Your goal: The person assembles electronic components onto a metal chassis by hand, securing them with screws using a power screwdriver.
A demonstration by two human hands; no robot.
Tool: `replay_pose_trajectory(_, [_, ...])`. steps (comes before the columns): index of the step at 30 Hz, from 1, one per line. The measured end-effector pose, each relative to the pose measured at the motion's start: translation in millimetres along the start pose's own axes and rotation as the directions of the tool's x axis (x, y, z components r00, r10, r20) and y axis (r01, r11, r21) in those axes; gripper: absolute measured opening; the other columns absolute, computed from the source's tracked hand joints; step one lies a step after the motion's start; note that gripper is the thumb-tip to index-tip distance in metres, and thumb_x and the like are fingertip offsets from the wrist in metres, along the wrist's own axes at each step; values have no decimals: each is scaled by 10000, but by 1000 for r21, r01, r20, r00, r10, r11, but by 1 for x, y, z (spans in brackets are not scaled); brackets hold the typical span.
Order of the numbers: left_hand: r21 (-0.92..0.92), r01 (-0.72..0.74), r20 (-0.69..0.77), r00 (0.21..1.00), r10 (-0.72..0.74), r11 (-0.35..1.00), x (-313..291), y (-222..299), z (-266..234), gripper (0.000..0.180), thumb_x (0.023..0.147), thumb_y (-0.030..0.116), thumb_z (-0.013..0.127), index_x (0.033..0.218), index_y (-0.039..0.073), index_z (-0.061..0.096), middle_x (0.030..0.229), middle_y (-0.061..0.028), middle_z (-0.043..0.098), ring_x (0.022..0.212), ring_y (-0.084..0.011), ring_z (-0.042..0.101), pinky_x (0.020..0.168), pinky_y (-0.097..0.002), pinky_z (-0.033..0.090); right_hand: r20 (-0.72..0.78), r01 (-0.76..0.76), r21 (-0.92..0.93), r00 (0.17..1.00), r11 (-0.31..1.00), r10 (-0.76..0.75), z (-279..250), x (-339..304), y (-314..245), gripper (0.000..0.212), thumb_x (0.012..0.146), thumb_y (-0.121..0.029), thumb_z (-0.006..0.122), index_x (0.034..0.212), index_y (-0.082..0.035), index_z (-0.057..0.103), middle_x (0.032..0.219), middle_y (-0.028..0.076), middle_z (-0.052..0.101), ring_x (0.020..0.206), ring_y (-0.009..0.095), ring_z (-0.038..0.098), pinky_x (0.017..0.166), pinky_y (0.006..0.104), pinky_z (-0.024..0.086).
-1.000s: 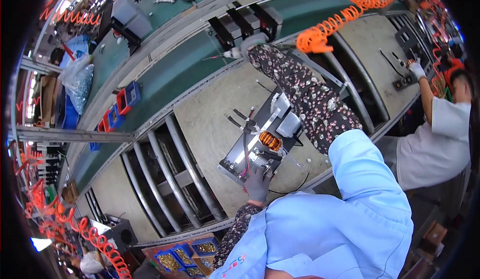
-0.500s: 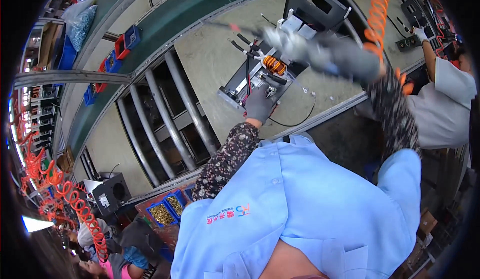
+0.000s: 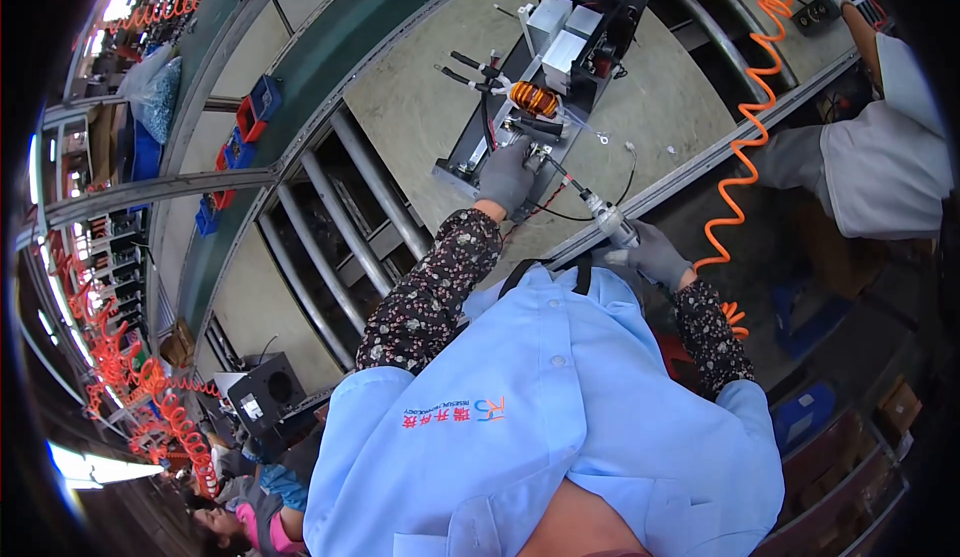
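Observation:
My gloved right hand [image 3: 657,255] is wrapped round a silver air screwdriver [image 3: 609,219] with a long thin bit. The bit points up and left, its tip at the metal parts on the near end of an electrical assembly. My gloved left hand [image 3: 507,177] lies on that same end beside the tip, fingers curled; whatever they pinch is hidden. The assembly's black metal chassis [image 3: 462,161] carries an orange copper coil [image 3: 535,99], silver heat sinks [image 3: 566,57] and loose black cables [image 3: 462,75].
An orange coiled air hose [image 3: 745,144] runs down to my right hand. Steel rollers [image 3: 375,177] lie left of the work board [image 3: 400,87]. Red and blue bins [image 3: 262,100] line the far left. A co-worker's grey clothing [image 3: 885,167] shows at right.
My right hand has brought the screwdriver down and toward me from above the assembly, its tip now beside my left hand. The left hand stays at the near end.

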State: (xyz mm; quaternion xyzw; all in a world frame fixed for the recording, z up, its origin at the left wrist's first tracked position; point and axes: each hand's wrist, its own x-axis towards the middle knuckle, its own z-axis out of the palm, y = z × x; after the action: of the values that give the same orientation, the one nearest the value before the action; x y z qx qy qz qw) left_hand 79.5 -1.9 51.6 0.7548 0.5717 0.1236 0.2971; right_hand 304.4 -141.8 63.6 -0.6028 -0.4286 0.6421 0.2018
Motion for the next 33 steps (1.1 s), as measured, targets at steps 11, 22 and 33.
replay_pose_trajectory(11, [142,-40,77,997,29,989,4,2,-5,190,762,157,475,918,60,519,781,-186,572,754,-353,547,645,-427,431,-100,-71,-269,994,961,45,-4,2,-22,520,555,-353,729,914,-19,558,803,106,587,739,201,568,671,296,439])
replay_pose_trajectory(22, [148,-18,108,994,2,989,5,7,-9,216,719,78,452,919,57,529,800,-181,575,776,-344,548,666,-417,435,-113,-101,-408,992,907,60,-7,1,-34,587,516,-428,716,944,-58,559,807,115,601,748,246,587,678,311,449])
replay_pose_trajectory(33, [113,-56,90,995,46,992,6,3,-5,208,720,84,461,915,62,529,777,-187,573,752,-353,547,653,-424,433,166,-80,68,984,994,68,-19,28,17,619,522,-397,719,1006,-59,532,865,135,585,807,248,574,694,322,441])
